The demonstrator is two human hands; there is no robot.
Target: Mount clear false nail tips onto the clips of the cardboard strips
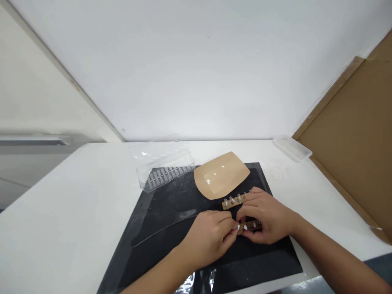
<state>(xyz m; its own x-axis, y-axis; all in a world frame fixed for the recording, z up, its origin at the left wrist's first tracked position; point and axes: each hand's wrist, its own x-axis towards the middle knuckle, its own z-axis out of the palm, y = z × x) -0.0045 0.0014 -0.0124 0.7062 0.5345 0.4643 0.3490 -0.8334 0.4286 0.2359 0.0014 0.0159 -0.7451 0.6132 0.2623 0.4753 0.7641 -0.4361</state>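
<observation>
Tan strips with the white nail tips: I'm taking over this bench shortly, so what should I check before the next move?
1. Lower tan strip pinched by left hand and right hand: ok.
2. Tips on the upper tan strip standing in a row: ok.
3. All tips on the lower strip in place: cannot tell, the fingers hide part of it.
4. Tan sheet lying wholly on the black mat: not ok, its far edge overhangs.
5. Clear plastic box of nail tips shut: cannot tell.
</observation>
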